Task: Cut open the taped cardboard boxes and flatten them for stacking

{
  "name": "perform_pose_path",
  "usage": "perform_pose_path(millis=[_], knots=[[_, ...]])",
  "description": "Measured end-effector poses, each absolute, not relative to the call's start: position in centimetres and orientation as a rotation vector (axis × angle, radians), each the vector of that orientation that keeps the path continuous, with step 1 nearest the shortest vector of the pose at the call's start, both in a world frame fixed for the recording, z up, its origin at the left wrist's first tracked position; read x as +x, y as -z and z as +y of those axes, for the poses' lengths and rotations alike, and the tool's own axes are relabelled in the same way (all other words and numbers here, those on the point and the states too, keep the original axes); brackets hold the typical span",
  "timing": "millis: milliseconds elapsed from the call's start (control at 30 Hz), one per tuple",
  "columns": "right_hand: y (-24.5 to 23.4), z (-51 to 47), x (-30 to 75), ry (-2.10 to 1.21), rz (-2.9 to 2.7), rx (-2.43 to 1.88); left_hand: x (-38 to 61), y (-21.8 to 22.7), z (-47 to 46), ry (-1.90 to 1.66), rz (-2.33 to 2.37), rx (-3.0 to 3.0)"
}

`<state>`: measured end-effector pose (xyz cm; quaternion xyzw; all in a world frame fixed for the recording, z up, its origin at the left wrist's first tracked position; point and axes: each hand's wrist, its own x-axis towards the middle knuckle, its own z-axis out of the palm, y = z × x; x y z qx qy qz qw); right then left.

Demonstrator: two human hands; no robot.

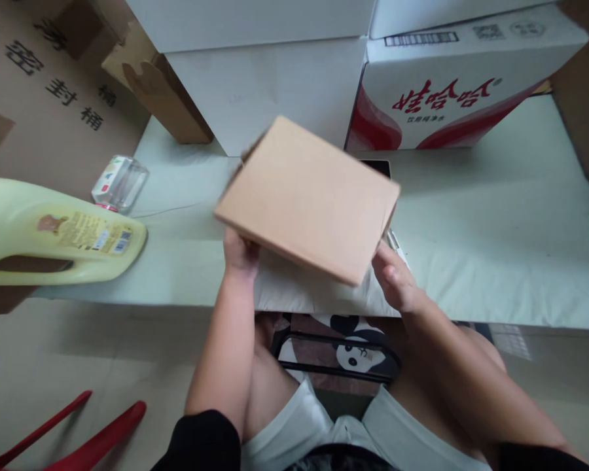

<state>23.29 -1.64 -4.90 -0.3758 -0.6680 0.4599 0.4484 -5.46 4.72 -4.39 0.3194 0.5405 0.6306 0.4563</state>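
Note:
A brown cardboard box (pixel 307 199) is held up over the table, tilted, with a plain broad face toward me. My left hand (pixel 240 254) grips its lower left edge, and the fingers are partly hidden beneath it. At the lower right corner, my right hand (pixel 395 278) holds the box's side, its fingertips out of sight behind the cardboard. Behind the box, a dark-topped flat object (pixel 377 167) shows only in part. A pale, thin item (pixel 396 245) peeks out beside my right hand; its kind cannot be made out.
White cartons (pixel 269 91) and a red-and-white carton (pixel 436 98) line the back of the covered table (pixel 495 229). On the left are a yellow jug (pixel 93 216), a clear plastic container (pixel 122 183), a narrow cardboard box (pixel 169 98) and a large carton (pixel 44 85).

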Motion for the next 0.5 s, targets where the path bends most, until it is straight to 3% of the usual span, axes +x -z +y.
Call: perform_pose_path(millis=[167, 400, 500], knots=[[3.8, -1.3, 23.0, -0.942, -1.694, -0.847, -4.4, 5.3, 4.1, -1.142, 1.052, 0.935], [2.9, -1.5, 24.1, -0.769, -1.523, -1.056, -3.7, 4.3, 2.5, -0.385, 0.944, 1.093], [2.8, -1.5, 24.5, -0.726, -1.419, -1.054, -3.4, 4.0, 2.1, -0.238, 0.883, 1.235]])
